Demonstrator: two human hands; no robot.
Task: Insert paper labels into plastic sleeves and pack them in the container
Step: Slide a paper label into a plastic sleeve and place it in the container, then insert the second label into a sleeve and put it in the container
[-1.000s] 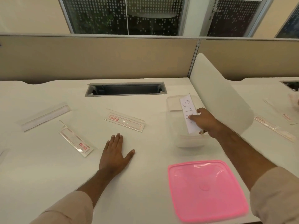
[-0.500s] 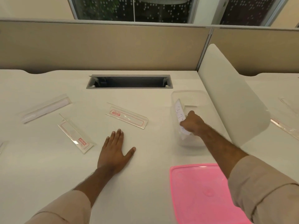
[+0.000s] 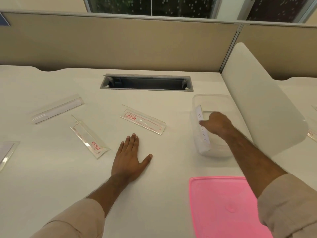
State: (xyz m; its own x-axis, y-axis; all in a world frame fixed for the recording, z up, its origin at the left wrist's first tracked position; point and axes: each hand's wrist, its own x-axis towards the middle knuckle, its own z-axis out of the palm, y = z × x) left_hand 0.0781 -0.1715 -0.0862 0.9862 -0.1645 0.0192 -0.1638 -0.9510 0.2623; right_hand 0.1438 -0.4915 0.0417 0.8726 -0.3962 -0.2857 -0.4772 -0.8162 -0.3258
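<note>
A clear plastic container (image 3: 212,97) stands on the white desk at the right. Inside it, my right hand (image 3: 217,124) holds a sleeved paper label (image 3: 203,134) with handwriting, set on edge against the container's left wall. My left hand (image 3: 128,158) rests flat on the desk, fingers spread, holding nothing. Three plastic sleeves lie to its left and front: one with a red border (image 3: 143,121), another red-bordered one (image 3: 88,137), and one with a plain white insert (image 3: 57,109).
A pink lid (image 3: 224,206) lies on the desk near the front right. A cable slot (image 3: 146,82) opens at the back. A white divider panel (image 3: 262,100) rises right of the container. Another sleeve (image 3: 6,152) sits at the far left edge.
My right hand has lowered the label from above the container down inside it, against the left wall. The left hand has stayed flat. The camera has tilted and moved closer.
</note>
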